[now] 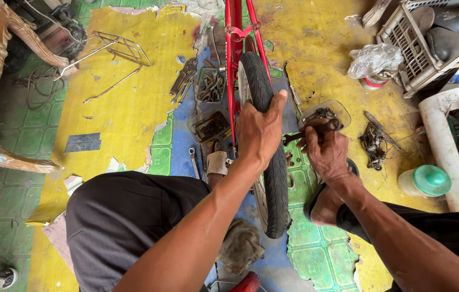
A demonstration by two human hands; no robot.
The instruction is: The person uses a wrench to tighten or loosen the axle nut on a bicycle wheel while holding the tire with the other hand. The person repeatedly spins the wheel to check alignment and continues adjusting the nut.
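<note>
**Black tyre gripped by left hand; right hand closed on a tool at the hub**

Rubber of the black tyre (264,108) sits under the left hand (259,132), whose palm lies across the tread, fingers curled over the far side and thumb stretched forward along the top. The wheel stands upright between the person's knees, held in a red bicycle frame (233,32).

Just beside it, the right hand (326,151) is clenched around a dark tool handle (316,130) at the wheel's right side; whether the tool meets the axle cannot be told.

Around the wheel, on the floor: two small trays of rusty bolts and bits (210,86) to the left of the tyre, a clear dish of metal parts (324,112) just past the right hand, and a heap of greasy chain pieces (374,141) further right. A green-lidded jar (426,181) stands near the right forearm. A white plastic crate (418,48) sits at upper right, a bent wire rack (113,51) well apart at upper left, on torn yellow floor covering (126,113).
</note>
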